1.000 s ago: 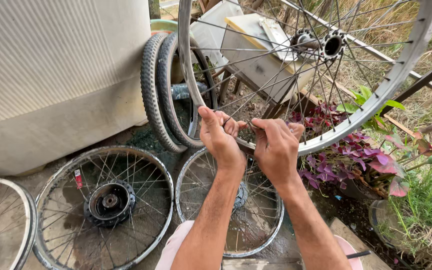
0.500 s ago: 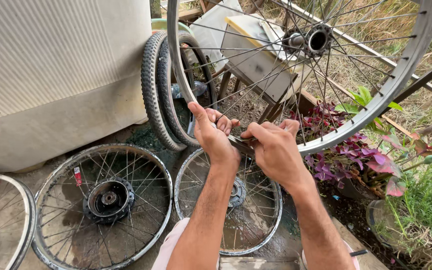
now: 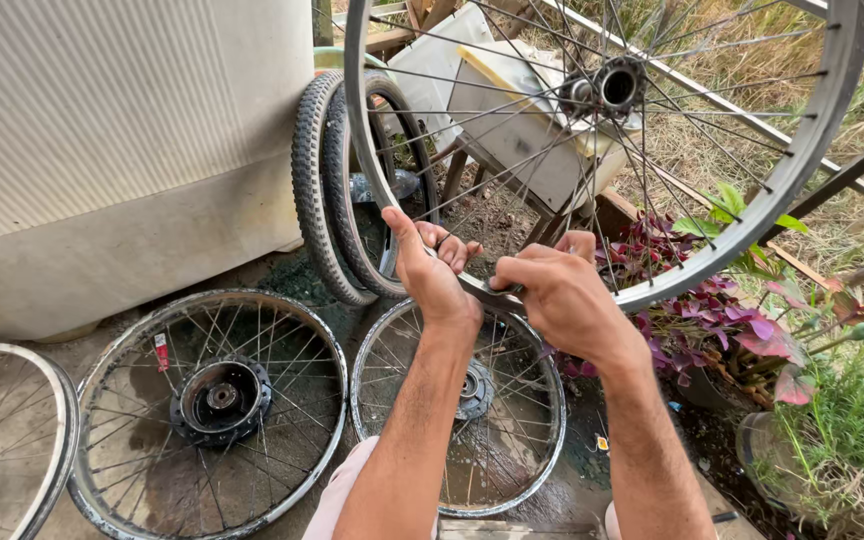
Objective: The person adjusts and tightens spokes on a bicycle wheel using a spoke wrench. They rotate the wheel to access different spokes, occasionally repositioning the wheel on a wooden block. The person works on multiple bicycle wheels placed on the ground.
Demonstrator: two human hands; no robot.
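A large spoked bicycle wheel rim (image 3: 812, 130) stands upright in front of me, its hub (image 3: 614, 86) at the upper middle. My left hand (image 3: 430, 268) is closed on the rim's lower edge, thumb up along the metal. My right hand (image 3: 560, 292) is closed on the same lower edge just to the right, pinching at the rim; whether it holds a small tool I cannot tell. Spokes fan out above both hands.
Three spoked wheels lie flat on the wet ground: one with a dark hub (image 3: 220, 398), one under my arms (image 3: 472, 400), one at far left (image 3: 2, 440). Black tyres (image 3: 324, 190) lean against a white ribbed tank (image 3: 122, 140). Purple-leaved plants (image 3: 722, 320) grow at right.
The view has shifted slightly and the upright wheel has turned a little. Both hands stayed gripping its lower rim, moving slightly down and left.
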